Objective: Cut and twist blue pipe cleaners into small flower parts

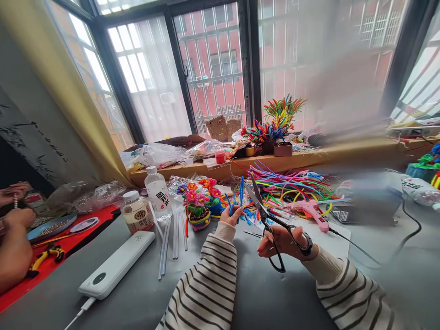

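Note:
My left hand [232, 216] pinches blue pipe cleaners [241, 192] that stick up above the fingers. In my right hand [288, 243] is a pair of black-handled scissors [263, 211], its blades parted and pointing up and to the left, close beside the blue stems. The scissors' handle loops hang around the fingers. Just left of my left hand stands a small striped pot [200, 221] with pink and orange pipe-cleaner flowers [196, 198]. Behind my hands lies a heap of colourful pipe cleaners [275, 181].
A pink glue gun [314, 213] with a black cord lies at right. Clear glue sticks [165, 247], a white power bank [118, 263], a jar [136, 213] and a water bottle [158, 192] are at left. Another person's hands [17, 220] work over a red mat [79, 233].

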`<state>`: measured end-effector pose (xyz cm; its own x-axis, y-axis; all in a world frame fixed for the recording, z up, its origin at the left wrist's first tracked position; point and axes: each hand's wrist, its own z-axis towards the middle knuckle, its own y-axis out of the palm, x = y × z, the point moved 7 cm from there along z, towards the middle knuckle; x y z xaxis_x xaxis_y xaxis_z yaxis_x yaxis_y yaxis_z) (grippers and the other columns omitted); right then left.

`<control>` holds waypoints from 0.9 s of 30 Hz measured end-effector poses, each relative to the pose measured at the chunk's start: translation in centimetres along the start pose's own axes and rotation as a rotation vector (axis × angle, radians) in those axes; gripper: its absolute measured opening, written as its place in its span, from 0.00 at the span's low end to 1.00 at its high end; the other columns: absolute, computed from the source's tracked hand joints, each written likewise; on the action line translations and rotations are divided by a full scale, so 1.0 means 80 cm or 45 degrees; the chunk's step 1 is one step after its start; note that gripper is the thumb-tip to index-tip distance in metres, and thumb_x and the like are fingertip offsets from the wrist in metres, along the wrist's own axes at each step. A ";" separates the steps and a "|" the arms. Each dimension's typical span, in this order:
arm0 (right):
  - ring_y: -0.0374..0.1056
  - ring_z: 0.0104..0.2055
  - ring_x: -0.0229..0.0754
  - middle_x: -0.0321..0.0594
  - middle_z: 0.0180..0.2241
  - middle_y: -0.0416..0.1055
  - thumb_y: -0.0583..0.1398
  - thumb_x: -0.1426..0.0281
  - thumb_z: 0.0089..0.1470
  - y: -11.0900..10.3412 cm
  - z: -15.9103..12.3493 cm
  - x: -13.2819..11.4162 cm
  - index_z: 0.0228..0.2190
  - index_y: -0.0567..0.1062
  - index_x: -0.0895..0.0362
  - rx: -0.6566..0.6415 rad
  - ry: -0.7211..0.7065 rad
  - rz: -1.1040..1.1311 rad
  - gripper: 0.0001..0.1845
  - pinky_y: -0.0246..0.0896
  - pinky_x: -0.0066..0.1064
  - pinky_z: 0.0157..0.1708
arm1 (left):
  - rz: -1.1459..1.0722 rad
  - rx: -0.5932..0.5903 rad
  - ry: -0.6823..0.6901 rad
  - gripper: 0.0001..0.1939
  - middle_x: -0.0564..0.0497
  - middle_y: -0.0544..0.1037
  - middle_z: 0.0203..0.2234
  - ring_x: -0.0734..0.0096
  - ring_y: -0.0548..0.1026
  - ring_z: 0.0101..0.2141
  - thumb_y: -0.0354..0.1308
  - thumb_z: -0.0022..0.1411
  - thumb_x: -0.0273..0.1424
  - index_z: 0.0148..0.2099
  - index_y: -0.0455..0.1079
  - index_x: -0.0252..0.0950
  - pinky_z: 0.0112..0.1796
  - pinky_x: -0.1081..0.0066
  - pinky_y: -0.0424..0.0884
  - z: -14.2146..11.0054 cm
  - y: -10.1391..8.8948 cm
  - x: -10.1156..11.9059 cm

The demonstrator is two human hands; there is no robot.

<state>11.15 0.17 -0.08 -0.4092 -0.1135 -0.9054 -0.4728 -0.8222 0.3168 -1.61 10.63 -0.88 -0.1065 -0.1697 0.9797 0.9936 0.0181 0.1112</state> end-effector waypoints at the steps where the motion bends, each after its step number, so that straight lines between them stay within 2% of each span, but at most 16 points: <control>1: 0.61 0.41 0.50 0.49 0.38 0.65 0.51 0.42 0.28 -0.001 0.000 0.000 0.26 0.61 0.58 0.003 0.005 -0.002 0.32 0.47 0.47 0.42 | 0.006 -0.010 0.011 0.18 0.55 0.68 0.11 0.82 0.61 0.13 0.60 0.31 0.40 0.21 0.62 0.33 0.16 0.77 0.54 0.001 0.001 -0.001; 9: 0.62 0.41 0.50 0.48 0.37 0.65 0.50 0.41 0.27 -0.006 0.000 -0.003 0.26 0.61 0.57 0.043 -0.013 -0.038 0.33 0.46 0.48 0.42 | 0.065 -0.103 0.040 0.15 0.54 0.69 0.12 0.78 0.66 0.17 0.61 0.31 0.38 0.20 0.62 0.33 0.24 0.74 0.60 -0.008 0.011 0.007; 16: 0.62 0.41 0.50 0.47 0.36 0.65 0.50 0.41 0.27 -0.010 -0.002 -0.007 0.26 0.60 0.57 0.114 -0.010 -0.097 0.33 0.45 0.49 0.42 | 0.197 -0.233 -0.035 0.16 0.53 0.68 0.12 0.78 0.64 0.17 0.61 0.29 0.39 0.18 0.65 0.31 0.23 0.74 0.59 -0.009 0.020 -0.003; 18: 0.62 0.40 0.49 0.47 0.36 0.65 0.51 0.42 0.27 -0.008 -0.002 -0.006 0.25 0.61 0.57 0.082 -0.004 -0.098 0.32 0.46 0.48 0.42 | 0.158 -0.160 0.000 0.17 0.53 0.67 0.12 0.79 0.63 0.16 0.59 0.32 0.42 0.17 0.64 0.32 0.21 0.75 0.58 -0.004 0.011 0.000; 20: 0.62 0.40 0.49 0.48 0.36 0.65 0.51 0.42 0.27 -0.004 -0.001 -0.004 0.25 0.60 0.57 0.040 -0.001 -0.094 0.32 0.48 0.47 0.41 | 0.109 -0.020 0.036 0.17 0.54 0.65 0.11 0.80 0.61 0.15 0.57 0.35 0.44 0.17 0.64 0.32 0.18 0.76 0.56 0.000 -0.004 0.006; 23: 0.63 0.39 0.49 0.48 0.35 0.66 0.51 0.42 0.27 0.000 0.000 0.001 0.25 0.60 0.58 -0.001 0.019 -0.092 0.33 0.49 0.47 0.40 | 0.091 0.145 0.115 0.16 0.54 0.64 0.11 0.80 0.60 0.14 0.56 0.38 0.43 0.18 0.63 0.33 0.17 0.77 0.54 -0.001 -0.022 0.018; 25: 0.63 0.38 0.49 0.47 0.33 0.67 0.51 0.42 0.26 0.001 0.001 0.004 0.25 0.60 0.58 -0.003 0.038 -0.095 0.33 0.50 0.47 0.39 | 0.076 0.182 0.178 0.14 0.54 0.66 0.13 0.79 0.62 0.16 0.56 0.39 0.41 0.21 0.65 0.34 0.17 0.77 0.55 -0.005 -0.025 0.027; 27: 0.64 0.38 0.49 0.48 0.33 0.67 0.51 0.42 0.26 0.003 0.001 0.005 0.25 0.59 0.58 -0.008 0.047 -0.096 0.33 0.49 0.47 0.39 | 0.061 0.151 0.217 0.13 0.53 0.68 0.15 0.79 0.64 0.18 0.56 0.39 0.40 0.25 0.66 0.35 0.18 0.77 0.56 -0.009 -0.020 0.033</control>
<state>10.76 -0.05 -0.34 -0.3435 -0.0718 -0.9364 -0.4963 -0.8326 0.2458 -3.42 9.47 1.40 -0.0413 -0.3296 0.9432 0.9850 0.1446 0.0937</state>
